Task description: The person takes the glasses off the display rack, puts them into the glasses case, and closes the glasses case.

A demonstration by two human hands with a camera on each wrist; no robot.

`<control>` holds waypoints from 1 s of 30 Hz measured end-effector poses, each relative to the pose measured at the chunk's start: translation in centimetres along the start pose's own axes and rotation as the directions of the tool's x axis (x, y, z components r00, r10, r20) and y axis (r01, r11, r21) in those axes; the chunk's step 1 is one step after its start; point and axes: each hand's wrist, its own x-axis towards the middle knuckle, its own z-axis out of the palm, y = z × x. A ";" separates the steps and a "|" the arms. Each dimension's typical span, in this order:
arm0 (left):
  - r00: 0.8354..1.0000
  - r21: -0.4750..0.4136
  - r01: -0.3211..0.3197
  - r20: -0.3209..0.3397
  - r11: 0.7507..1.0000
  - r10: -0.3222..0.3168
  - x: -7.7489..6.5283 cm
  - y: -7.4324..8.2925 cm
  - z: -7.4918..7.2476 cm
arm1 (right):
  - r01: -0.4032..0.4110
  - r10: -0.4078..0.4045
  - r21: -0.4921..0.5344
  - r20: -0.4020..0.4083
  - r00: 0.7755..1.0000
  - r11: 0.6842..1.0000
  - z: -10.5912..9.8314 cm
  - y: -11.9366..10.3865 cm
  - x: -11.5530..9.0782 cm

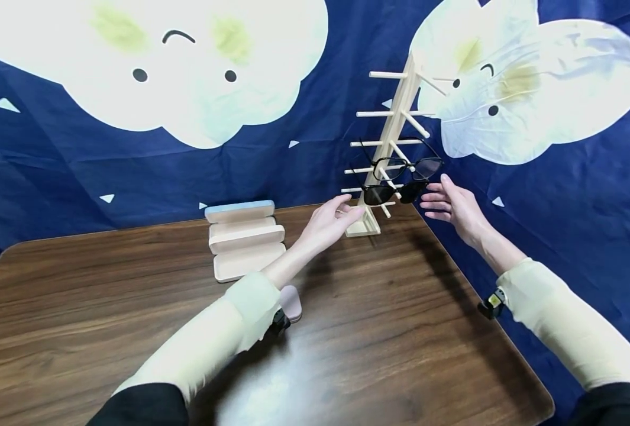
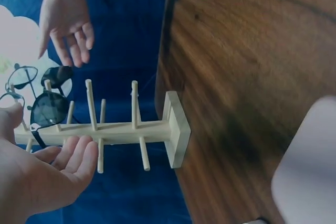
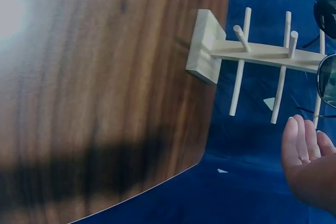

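Observation:
A wooden peg stand holds two pairs of eyewear: clear-lensed glasses with a dark frame, and black sunglasses just below them. My left hand is beside the sunglasses on their left, fingers loosely bent. In the left wrist view its thumb is near a dark lens of the sunglasses, and nothing is gripped. On the other side, my right hand is held palm inward with its fingers extended, close to the sunglasses' right end. The right wrist view shows a gap between that hand and the lens.
Left of the stand, an opened pale glasses case with several sections lies on the brown wooden table. A small lilac case is partly hidden by my left forearm. Blue cloth with white cloud shapes hangs behind the table.

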 end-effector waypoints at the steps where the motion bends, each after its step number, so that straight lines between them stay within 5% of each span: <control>1: 1.000 0.011 -0.009 -0.002 1.000 0.009 0.3 0.0 0.0 | -0.010 0.010 0.006 -0.003 1.000 1.000 0.1 -0.1 0.2; 6: 1.000 0.028 -0.011 -0.011 1.000 0.011 1.2 0.4 -0.4 | -0.057 0.057 0.021 -0.004 0.998 0.998 0.6 -0.4 0.9; 13: 0.998 -0.077 0.063 -0.002 0.995 -0.063 2.3 1.5 -0.3 | -0.064 0.065 0.063 -0.018 0.998 0.996 1.1 -0.6 1.2; 30: 0.998 -0.125 0.062 -0.026 0.990 -0.065 3.4 2.8 0.3 | -0.052 0.053 0.080 -0.012 0.999 0.995 1.6 -1.5 1.1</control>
